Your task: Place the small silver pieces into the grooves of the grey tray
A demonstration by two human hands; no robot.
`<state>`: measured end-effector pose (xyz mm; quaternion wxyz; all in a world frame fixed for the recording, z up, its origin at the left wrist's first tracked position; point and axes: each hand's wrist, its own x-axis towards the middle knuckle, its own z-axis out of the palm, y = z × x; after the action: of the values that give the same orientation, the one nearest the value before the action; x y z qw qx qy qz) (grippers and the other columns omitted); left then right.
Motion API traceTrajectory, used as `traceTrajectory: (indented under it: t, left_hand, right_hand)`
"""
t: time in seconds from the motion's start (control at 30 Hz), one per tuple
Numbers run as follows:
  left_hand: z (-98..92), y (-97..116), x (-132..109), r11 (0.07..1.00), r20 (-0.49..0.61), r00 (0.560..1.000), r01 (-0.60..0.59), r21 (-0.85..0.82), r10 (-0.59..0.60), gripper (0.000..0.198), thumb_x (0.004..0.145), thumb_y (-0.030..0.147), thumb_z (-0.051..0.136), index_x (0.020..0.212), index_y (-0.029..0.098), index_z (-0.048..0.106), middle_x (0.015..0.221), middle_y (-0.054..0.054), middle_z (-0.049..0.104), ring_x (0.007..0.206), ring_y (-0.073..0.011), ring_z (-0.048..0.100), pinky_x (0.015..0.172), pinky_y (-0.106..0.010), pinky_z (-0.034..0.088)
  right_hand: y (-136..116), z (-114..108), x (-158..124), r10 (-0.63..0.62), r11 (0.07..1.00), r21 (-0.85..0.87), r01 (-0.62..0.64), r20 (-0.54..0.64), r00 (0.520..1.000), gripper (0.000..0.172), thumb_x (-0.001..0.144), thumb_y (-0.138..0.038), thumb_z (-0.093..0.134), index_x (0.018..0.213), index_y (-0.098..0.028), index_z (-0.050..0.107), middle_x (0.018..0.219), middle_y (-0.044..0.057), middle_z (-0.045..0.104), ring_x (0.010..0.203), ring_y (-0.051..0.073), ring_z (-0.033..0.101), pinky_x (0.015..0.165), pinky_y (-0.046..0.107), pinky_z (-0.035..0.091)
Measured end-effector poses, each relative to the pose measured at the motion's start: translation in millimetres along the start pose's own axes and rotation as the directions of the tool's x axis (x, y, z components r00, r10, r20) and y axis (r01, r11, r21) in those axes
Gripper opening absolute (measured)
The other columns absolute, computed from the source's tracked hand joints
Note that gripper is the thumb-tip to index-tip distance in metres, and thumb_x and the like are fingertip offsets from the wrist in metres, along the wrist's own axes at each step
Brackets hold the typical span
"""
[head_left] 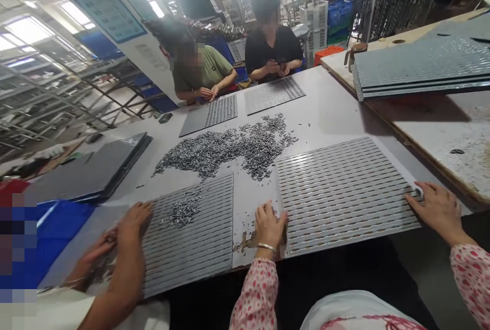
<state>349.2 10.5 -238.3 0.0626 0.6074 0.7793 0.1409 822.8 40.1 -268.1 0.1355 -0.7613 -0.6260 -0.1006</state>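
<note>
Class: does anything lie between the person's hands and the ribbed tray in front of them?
Nothing visible does. The left hand touches the ribbed tray at its left edge, the right hand at its right edge. The heap of metal pieces lies beyond it.

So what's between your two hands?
A grey ridged tray lies flat between the left hand and right hand, each touching an edge, seen in the head view.

A bare strip of tabletop (250,202) runs between the left ridged tray (199,248) and the right ridged tray (344,192). The pile of small metal pieces (229,148) blocks its far end.
</note>
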Motion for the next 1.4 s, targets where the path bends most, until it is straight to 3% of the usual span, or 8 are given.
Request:
traceTrajectory:
  t: [0.13, 0.2, 0.33, 0.5, 0.7, 0.83, 1.13, 1.4]
  left_hand:
    - [-2.6, -27.2, 72.9, 0.996, -0.078, 0.994, 0.076, 0.044, -0.073, 0.067, 0.080, 0.049, 0.050, 0.133, 0.010, 0.036, 0.130, -0.021, 0.040, 0.118, -0.0317, 0.040, 0.094, -0.044, 0.036]
    - [4.2, -35.4, 108.0, 0.994, -0.095, 0.992, 0.090, 0.060, -0.084, 0.077, 0.077, 0.052, 0.052, 0.136, 0.008, 0.030, 0.134, -0.025, 0.035, 0.122, -0.0348, 0.036, 0.096, -0.047, 0.033]
    - [25.7, -36.2, 149.1, 0.994, -0.106, 0.993, 0.064, 0.087, -0.054, 0.090, 0.072, 0.061, 0.053, 0.139, 0.008, 0.025, 0.139, -0.028, 0.029, 0.128, -0.0389, 0.028, 0.100, -0.051, 0.026]
    - [38.8, -26.8, 173.6, 0.995, -0.146, 0.989, 0.037, 0.093, -0.024, 0.090, 0.075, 0.063, 0.046, 0.141, 0.008, 0.021, 0.144, -0.028, 0.021, 0.132, -0.0395, 0.019, 0.102, -0.053, 0.021]
    - [31.6, -20.3, 205.3, 1.000, -0.184, 0.983, 0.023, 0.016, -0.019, 0.077, 0.077, 0.059, 0.048, 0.138, 0.015, 0.032, 0.142, -0.021, 0.026, 0.127, -0.0380, 0.024, 0.102, -0.052, 0.020]
    - [24.1, -19.1, 212.3, 0.995, -0.161, 0.986, 0.024, -0.093, -0.039, 0.064, 0.079, 0.054, 0.049, 0.130, 0.015, 0.043, 0.131, -0.021, 0.037, 0.121, -0.0377, 0.030, 0.098, -0.052, 0.025]
    - [1.5, -22.3, 238.6, 0.854, 0.053, 0.990, 0.142, -0.501, -0.134, 0.024, 0.081, 0.033, 0.058, 0.099, 0.016, 0.060, 0.116, -0.011, 0.053, 0.109, -0.0257, 0.047, 0.094, -0.045, 0.036]
    - [-34.1, -11.4, 240.2, 0.233, 0.296, 0.836, 0.436, -0.869, -0.461, 0.035, 0.086, 0.034, 0.053, 0.116, 0.015, 0.053, 0.114, -0.010, 0.056, 0.095, -0.0209, 0.057, 0.079, -0.042, 0.051]
  right_hand:
    - [-55.0, -14.7, 8.4, -0.284, 0.940, 0.177, 0.291, -0.061, 0.957, 0.052, 0.087, -0.050, 0.045, 0.123, -0.013, 0.051, 0.129, 0.017, 0.045, 0.119, 0.033, 0.040, 0.101, 0.049, 0.032]
    - [-89.3, -19.5, 4.0, -0.508, 0.825, 0.300, 0.479, 0.021, 0.861, 0.059, 0.082, -0.054, 0.053, 0.129, -0.018, 0.048, 0.140, 0.014, 0.036, 0.128, 0.034, 0.030, 0.105, 0.051, 0.025]
    - [-130.5, -25.0, -27.0, -0.800, 0.581, 0.504, 0.639, 0.210, 0.562, 0.092, 0.067, -0.072, 0.058, 0.140, -0.022, 0.036, 0.149, 0.014, 0.019, 0.135, 0.039, 0.016, 0.107, 0.059, 0.011]
    - [-109.3, -33.0, -55.3, -0.850, 0.522, 0.592, 0.614, 0.298, 0.436, 0.093, 0.067, -0.069, 0.059, 0.143, -0.023, 0.031, 0.150, 0.011, 0.017, 0.136, 0.038, 0.012, 0.108, 0.058, 0.001]
    - [-93.8, -48.1, -43.2, -0.907, 0.420, 0.683, 0.597, 0.345, 0.243, 0.091, 0.062, -0.039, 0.066, 0.143, -0.025, 0.029, 0.151, 0.009, 0.015, 0.136, 0.039, 0.011, 0.107, 0.059, -0.008]
    - [-111.5, -48.7, -23.4, -0.918, 0.396, 0.714, 0.577, 0.322, 0.231, 0.084, 0.061, -0.035, 0.064, 0.140, -0.025, 0.036, 0.150, 0.008, 0.016, 0.136, 0.038, 0.011, 0.108, 0.058, -0.006]
    - [-116.6, -29.1, -7.4, -0.905, 0.418, 0.700, 0.579, 0.261, 0.336, 0.078, 0.068, -0.054, 0.063, 0.138, -0.027, 0.041, 0.148, 0.006, 0.024, 0.136, 0.035, 0.015, 0.111, 0.055, 0.004]
    - [-100.1, 0.1, -4.2, -0.921, 0.383, 0.632, 0.673, 0.208, 0.329, 0.085, 0.065, -0.067, 0.064, 0.139, -0.037, 0.034, 0.148, 0.003, 0.026, 0.134, 0.040, 0.021, 0.108, 0.063, 0.009]
